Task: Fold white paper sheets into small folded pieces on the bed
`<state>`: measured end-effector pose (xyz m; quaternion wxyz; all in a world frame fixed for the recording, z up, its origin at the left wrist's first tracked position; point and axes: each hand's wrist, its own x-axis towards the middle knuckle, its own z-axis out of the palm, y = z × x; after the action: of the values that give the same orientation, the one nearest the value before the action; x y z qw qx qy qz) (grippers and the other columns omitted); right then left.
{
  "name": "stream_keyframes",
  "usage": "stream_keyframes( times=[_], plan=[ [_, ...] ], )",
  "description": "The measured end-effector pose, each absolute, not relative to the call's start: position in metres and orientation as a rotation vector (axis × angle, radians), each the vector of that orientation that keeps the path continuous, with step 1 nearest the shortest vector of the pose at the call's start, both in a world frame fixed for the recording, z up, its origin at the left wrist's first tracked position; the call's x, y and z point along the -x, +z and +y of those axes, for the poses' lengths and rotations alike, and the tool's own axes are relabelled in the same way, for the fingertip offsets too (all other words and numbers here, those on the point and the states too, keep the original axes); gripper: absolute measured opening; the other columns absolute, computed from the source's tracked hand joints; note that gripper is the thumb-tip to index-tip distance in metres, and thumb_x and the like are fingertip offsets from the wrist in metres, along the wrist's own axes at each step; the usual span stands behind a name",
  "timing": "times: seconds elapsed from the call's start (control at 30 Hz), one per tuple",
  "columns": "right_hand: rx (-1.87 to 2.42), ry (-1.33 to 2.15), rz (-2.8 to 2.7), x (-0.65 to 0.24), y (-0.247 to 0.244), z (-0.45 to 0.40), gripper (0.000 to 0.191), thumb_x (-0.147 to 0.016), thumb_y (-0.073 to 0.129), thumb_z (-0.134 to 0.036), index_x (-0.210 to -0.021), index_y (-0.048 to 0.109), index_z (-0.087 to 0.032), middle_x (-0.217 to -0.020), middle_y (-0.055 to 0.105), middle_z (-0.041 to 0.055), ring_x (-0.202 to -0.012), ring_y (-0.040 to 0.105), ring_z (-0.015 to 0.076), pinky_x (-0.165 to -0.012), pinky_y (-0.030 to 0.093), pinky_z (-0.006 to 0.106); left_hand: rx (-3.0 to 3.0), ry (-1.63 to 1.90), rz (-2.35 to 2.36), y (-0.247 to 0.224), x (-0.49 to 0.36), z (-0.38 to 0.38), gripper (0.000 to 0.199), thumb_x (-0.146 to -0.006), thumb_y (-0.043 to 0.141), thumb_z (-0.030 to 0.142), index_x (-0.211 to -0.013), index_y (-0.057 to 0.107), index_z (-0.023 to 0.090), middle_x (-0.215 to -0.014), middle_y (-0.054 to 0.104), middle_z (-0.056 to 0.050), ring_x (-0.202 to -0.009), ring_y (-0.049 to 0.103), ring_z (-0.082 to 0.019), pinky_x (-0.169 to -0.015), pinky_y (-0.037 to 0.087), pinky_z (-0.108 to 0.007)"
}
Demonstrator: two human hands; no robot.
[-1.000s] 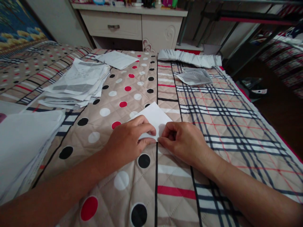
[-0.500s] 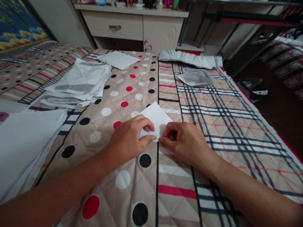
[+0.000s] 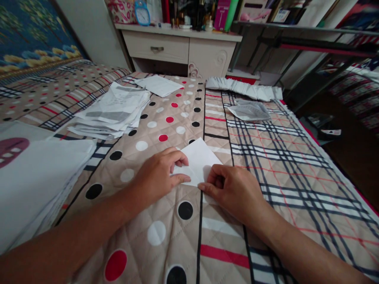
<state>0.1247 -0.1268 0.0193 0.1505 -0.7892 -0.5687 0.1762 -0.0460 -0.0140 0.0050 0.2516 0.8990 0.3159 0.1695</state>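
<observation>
A small piece of white folded paper [image 3: 199, 157] lies on the patterned quilt, one corner pointing away from me. My left hand [image 3: 162, 169] holds its left side, fingers curled and thumb lying along the near edge. At the near right edge my right hand [image 3: 231, 183] pinches the paper between thumb and bent forefinger. A faint crease line shows near the left thumb. The paper's left and right corners are hidden behind my fingers.
On the quilt [image 3: 219, 236] at left are a stack of printed sheets [image 3: 112, 102] and a larger white stack [image 3: 38, 185]. Farther back lie a white paper [image 3: 160, 85], a row of folded papers [image 3: 242, 88] and a greyish folded piece [image 3: 250, 110]. A white dresser [image 3: 156, 43] stands behind.
The camera view has tilted up, showing more of the dresser top. My left thumb has slid slightly left along the paper, away from my right hand, which keeps its pinch.
</observation>
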Motion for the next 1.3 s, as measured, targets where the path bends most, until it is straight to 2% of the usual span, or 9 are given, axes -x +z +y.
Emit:
stream_keyframes(
  times=[0.13,0.33,0.47,0.57,0.8,1.03,1.13,1.2,1.3],
  plan=[
    [2.291,0.508,-1.642,-0.125,0.019,-0.126,0.021,-0.074,0.071,-0.041,-0.065,0.065,-0.024,-0.058,0.063,-0.0027,-0.052,0.05,0.012,-0.052,0.023,0.025,-2.439,0.358,1.053,0.015,0.067,0.005,0.036,-0.065,0.08,0.027,-0.096,0.062,0.022,-0.088,0.061,0.002,-0.068,0.052,-0.012,-0.06,0.039,-0.025],
    [2.302,0.488,-1.638,-0.124,0.019,-0.126,0.022,-0.074,0.07,-0.041,-0.063,0.063,-0.023,-0.056,0.061,-0.0023,-0.05,0.05,0.0121,-0.051,0.024,0.025,-2.559,0.291,1.079,0.026,0.073,0.006,0.032,-0.068,0.078,0.026,-0.096,0.062,0.021,-0.098,0.063,0.0,-0.079,0.058,-0.016,-0.069,0.045,-0.028],
    [2.308,0.475,-1.638,-0.124,0.019,-0.126,0.024,-0.074,0.07,-0.041,-0.061,0.062,-0.023,-0.056,0.062,-0.0024,-0.05,0.05,0.0123,-0.05,0.025,0.025,-2.875,0.278,0.879,0.031,0.064,-0.024,0.017,-0.081,0.062,0.011,-0.095,0.067,0.02,-0.099,0.065,-0.004,-0.091,0.061,-0.02,-0.079,0.049,-0.033],
    [2.318,0.482,-1.641,-0.125,0.019,-0.126,0.026,-0.074,0.069,-0.043,-0.061,0.062,-0.023,-0.057,0.062,-0.0021,-0.05,0.05,0.0124,-0.05,0.024,0.026,-2.987,0.074,0.875,0.026,0.058,-0.06,0.026,-0.086,0.049,0.005,-0.094,0.07,0.018,-0.097,0.069,-0.008,-0.084,0.065,-0.021,-0.066,0.054,-0.032],
    [2.309,0.521,-1.668,-0.126,0.02,-0.124,0.025,-0.075,0.067,-0.043,-0.062,0.062,-0.023,-0.059,0.064,-0.0012,-0.051,0.051,0.0131,-0.05,0.027,0.026,-3.293,0.138,0.994,-0.001,0.055,-0.113,0.042,-0.08,0.051,0.008,-0.118,0.068,0.011,-0.132,0.06,-0.019,-0.122,0.057,-0.034,-0.088,0.059,-0.043],
    [2.309,0.523,-1.672,-0.125,0.021,-0.126,0.026,-0.076,0.067,-0.044,-0.062,0.062,-0.022,-0.056,0.061,-0.0012,-0.049,0.05,0.013,-0.05,0.028,0.026,-3.272,-0.042,1.152,0.003,0.05,-0.109,0.047,-0.082,0.054,0.013,-0.128,0.06,0.003,-0.127,0.058,-0.03,-0.113,0.062,-0.04,-0.084,0.06,-0.046],
    [2.233,0.541,-1.64,-0.13,0.016,-0.127,0.026,-0.076,0.068,-0.043,-0.063,0.061,-0.022,-0.056,0.06,-0.0011,-0.049,0.049,0.0128,-0.049,0.03,0.026,-3.252,-0.058,1.179,0.004,0.048,-0.109,0.049,-0.082,0.055,0.012,-0.13,0.06,0.011,-0.127,0.06,-0.026,-0.112,0.063,-0.039,-0.082,0.06,-0.047],
    [2.099,0.478,-1.582,-0.137,0.011,-0.125,0.02,-0.076,0.068,-0.04,-0.072,0.063,-0.021,-0.068,0.064,0.0012,-0.055,0.053,0.0137,-0.052,0.037,0.026,-3.231,-0.007,1.169,0.004,0.049,-0.109,0.051,-0.082,0.056,0.013,-0.132,0.058,0.017,-0.13,0.059,-0.023,-0.114,0.062,-0.038,-0.083,0.06,-0.049],
    [1.89,0.293,-1.517,-0.151,0.004,-0.114,0.03,-0.08,0.065,-0.036,-0.105,0.063,-0.02,-0.112,0.064,0.01,-0.081,0.061,0.019,-0.067,0.048,0.031,-3.219,0.086,1.1,0.004,0.05,-0.11,0.051,-0.082,0.059,0.016,-0.133,0.057,0.019,-0.134,0.056,-0.023,-0.118,0.058,-0.042,-0.081,0.059,-0.051]
  ],
)
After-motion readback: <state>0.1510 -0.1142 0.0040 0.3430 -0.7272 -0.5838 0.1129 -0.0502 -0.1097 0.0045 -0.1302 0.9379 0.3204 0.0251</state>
